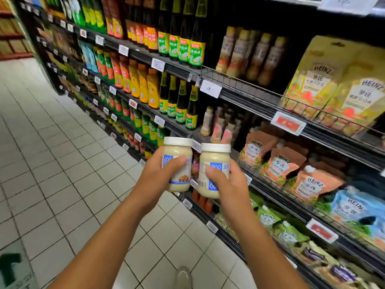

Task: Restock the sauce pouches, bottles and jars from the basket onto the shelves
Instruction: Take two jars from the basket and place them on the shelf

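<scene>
I hold two jars of pale creamy sauce with white lids and blue-and-white labels, upright and side by side in front of the shelves. My left hand [160,174] grips the left jar [177,151] around its lower half. My right hand [226,184] grips the right jar [214,157] the same way. Both jars hang in the air at the height of the shelf with orange Heinz pouches [281,163]. No basket is in view.
Black wire-fronted shelves [260,105] run along the right, stocked with oil bottles [183,105], dressing bottles [245,53], yellow Heinz pouches [333,86] and blue pouches [354,207]. White tiled aisle floor [62,163] lies to the left. A shoe [183,277] shows below.
</scene>
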Tool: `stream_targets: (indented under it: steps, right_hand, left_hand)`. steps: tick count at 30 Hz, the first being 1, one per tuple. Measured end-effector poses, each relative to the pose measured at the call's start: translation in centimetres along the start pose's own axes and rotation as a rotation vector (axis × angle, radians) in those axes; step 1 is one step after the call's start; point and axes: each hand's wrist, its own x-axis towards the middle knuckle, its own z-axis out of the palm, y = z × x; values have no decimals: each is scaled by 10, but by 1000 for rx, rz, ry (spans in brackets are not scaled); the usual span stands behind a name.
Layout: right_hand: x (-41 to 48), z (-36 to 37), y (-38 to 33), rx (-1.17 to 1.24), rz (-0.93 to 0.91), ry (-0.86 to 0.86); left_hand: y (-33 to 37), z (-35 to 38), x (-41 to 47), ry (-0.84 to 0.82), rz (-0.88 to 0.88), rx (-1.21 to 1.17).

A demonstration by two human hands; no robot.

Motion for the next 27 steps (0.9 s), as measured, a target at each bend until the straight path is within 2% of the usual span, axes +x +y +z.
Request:
stream_targets:
  steps: [12,17,22,27]
  right_hand:
    - [131,15,-46,5,-116,-125]
    - [179,15,-69,1,-240,-72]
    - [209,14,-103,11,-250,-109]
    - [232,16,-136,-61,-428,-14]
  left_hand:
    - [51,3,132,-38,113,-24]
    - [74,12,185,-84,197,-39]
    - [97,21,226,-136,268,-54]
    - [125,33,264,-207,323,-79]
